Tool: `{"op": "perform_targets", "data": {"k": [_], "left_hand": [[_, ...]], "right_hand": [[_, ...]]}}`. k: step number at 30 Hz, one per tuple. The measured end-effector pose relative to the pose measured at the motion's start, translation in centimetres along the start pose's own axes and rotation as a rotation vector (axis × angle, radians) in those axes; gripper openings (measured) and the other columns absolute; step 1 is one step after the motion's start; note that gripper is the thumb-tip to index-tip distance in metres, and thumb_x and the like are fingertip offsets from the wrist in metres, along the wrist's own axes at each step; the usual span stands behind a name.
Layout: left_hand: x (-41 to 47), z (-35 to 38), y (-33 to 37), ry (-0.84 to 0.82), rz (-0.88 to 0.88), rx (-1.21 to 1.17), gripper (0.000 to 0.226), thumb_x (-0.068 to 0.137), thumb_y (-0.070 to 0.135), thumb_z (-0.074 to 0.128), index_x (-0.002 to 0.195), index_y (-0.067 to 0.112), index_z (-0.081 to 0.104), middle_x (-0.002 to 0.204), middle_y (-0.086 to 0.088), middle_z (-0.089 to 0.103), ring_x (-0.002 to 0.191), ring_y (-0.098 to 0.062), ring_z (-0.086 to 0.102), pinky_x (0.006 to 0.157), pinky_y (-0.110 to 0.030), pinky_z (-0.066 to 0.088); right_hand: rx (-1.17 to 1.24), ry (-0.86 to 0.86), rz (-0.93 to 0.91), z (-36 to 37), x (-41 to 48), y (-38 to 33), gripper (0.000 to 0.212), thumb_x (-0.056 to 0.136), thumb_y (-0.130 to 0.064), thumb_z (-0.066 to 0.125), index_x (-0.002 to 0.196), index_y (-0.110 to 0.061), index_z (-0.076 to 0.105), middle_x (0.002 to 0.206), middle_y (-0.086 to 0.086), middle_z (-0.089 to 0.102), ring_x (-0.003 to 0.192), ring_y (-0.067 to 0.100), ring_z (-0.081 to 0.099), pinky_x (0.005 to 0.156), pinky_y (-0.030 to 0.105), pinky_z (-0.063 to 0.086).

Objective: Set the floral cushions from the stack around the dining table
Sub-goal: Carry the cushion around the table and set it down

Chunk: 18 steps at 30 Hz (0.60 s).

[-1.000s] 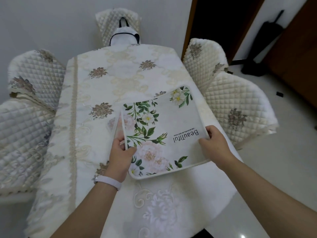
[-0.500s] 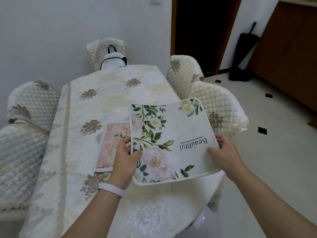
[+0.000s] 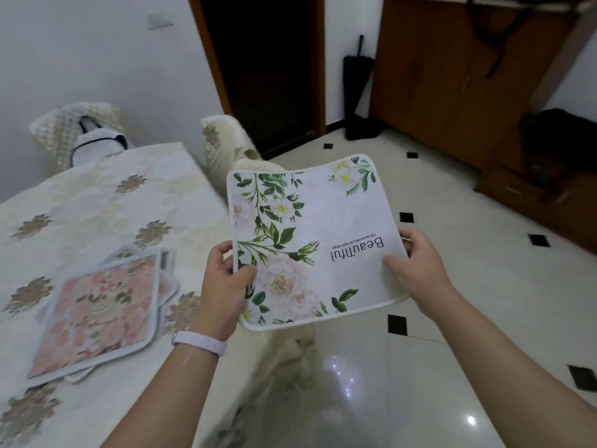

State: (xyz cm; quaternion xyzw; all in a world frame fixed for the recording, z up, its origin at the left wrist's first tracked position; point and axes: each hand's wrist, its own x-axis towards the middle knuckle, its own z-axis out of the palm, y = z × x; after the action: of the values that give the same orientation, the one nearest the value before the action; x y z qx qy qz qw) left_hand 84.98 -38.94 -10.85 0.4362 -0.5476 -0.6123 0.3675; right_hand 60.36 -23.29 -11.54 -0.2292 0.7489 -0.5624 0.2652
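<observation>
I hold a white floral cushion (image 3: 310,240) printed with green leaves and the word "Beautiful", flat in the air beyond the table's right edge. My left hand (image 3: 223,286) grips its near left edge, thumb on top. My right hand (image 3: 416,266) grips its near right corner. The stack of remaining cushions (image 3: 97,312), topped by a pink floral one, lies on the dining table (image 3: 97,195), left of my left hand. The held cushion hides most of the chair below it.
Quilted cream chair backs stand at the table's far end (image 3: 64,124) and right side (image 3: 223,134). A white bag (image 3: 97,147) sits at the far end. A dark doorway (image 3: 265,66), a black umbrella (image 3: 357,92) and a wooden cabinet (image 3: 452,79) border the tiled floor (image 3: 452,350).
Both hands lifted the green floral cushion off the stack and carried it right, past the table edge. The pink cushion beneath is uncovered. My view swung right toward the floor.
</observation>
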Motion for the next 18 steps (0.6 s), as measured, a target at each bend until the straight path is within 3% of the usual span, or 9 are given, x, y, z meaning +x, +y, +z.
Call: {"op": "perform_targets", "data": {"k": [7,18], "left_hand": [[0.2,13.1,1.1,-0.161,0.023,-0.023,0.041,0.086,-0.015,0.052,0.108,0.019,0.050,0.088,0.005,0.076,0.081,-0.015,0.071,0.067,-0.034,0.058],[6.5,26.4,-0.9,-0.350,-0.063,0.001,0.039,0.086,-0.013,0.053,0.106,0.020,0.052,0.095,-0.005,0.075,0.082,-0.023,0.072,0.068,-0.038,0.057]], "right_hand": [[0.044,0.169,0.036,-12.0,1.5,1.3,0.036,0.083,0.004,0.054,0.110,-0.021,0.055,0.099,0.000,0.070,0.087,0.020,0.068,0.075,0.038,0.056],[0.066,0.406,0.144,-20.2,6.2,4.0,0.036,0.083,0.002,0.054,0.100,-0.030,0.054,0.098,-0.003,0.071,0.087,0.020,0.069,0.074,0.042,0.059]]}}
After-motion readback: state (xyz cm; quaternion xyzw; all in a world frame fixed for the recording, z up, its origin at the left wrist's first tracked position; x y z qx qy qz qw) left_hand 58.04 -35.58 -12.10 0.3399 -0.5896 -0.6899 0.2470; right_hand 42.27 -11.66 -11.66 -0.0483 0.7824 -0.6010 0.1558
